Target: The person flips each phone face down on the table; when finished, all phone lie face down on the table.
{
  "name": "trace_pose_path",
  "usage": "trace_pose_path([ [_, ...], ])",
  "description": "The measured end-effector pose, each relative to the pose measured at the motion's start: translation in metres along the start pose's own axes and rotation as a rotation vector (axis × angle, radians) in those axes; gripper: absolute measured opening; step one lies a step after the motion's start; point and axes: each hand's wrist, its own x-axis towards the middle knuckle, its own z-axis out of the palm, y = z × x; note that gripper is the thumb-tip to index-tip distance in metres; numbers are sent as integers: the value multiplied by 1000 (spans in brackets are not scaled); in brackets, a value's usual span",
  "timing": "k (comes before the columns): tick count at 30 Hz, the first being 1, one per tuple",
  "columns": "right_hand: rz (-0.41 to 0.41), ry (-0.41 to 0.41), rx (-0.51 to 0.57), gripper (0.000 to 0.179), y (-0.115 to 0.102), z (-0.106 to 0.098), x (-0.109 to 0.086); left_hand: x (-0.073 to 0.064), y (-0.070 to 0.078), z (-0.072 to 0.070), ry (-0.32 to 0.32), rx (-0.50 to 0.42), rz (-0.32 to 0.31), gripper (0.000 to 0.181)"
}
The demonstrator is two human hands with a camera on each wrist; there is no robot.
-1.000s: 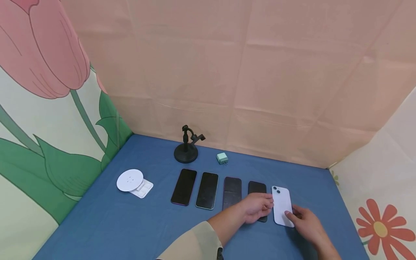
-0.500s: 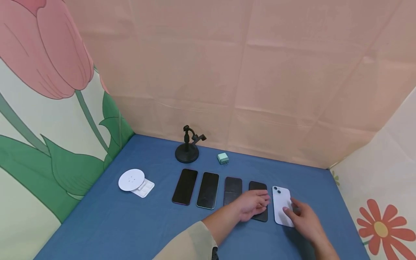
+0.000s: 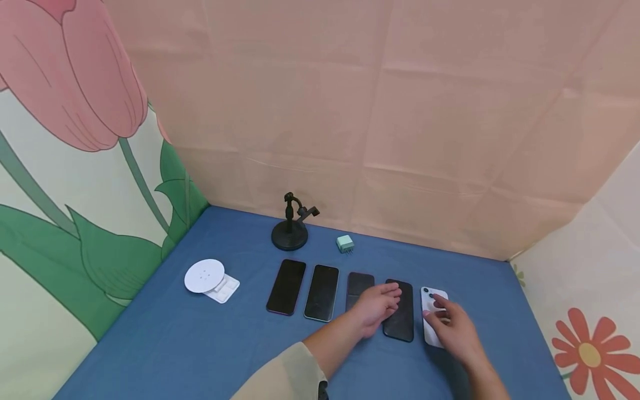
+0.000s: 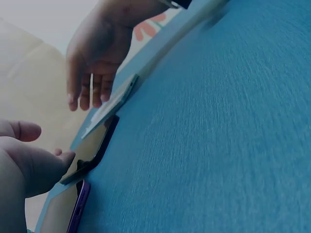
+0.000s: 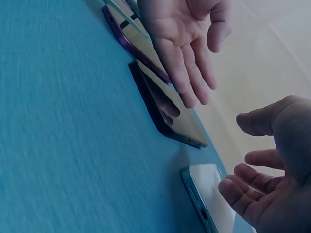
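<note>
Hovering loose, my left hand (image 3: pixel 375 308) and right hand (image 3: pixel 454 329) hold nothing. I'd nudge the flat, shiny white phone (image 5: pixel 209 187) gently.

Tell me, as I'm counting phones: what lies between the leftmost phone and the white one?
The head view shows the second phone, third phone and fourth phone from the left; the left hand partly hides the last two.

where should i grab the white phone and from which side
I'd likely pinch the white phone across its two long edges, near the end closer to the person, coming from the right. It lies flat, so its slim sides offer the grip; the black phone beside it crowds the left, while no phone shows on the right, where the right hand reaches in.
</note>
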Motion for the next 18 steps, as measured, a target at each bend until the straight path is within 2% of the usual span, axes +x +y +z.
trace_pose_path([
  [8,-62,8,46,61,-9,13,1,-4,4,-7,56,-12,50,59],
  [18,-59,-13,67,62,-16,21,3,-6,4,-14,75,-24,7,60],
])
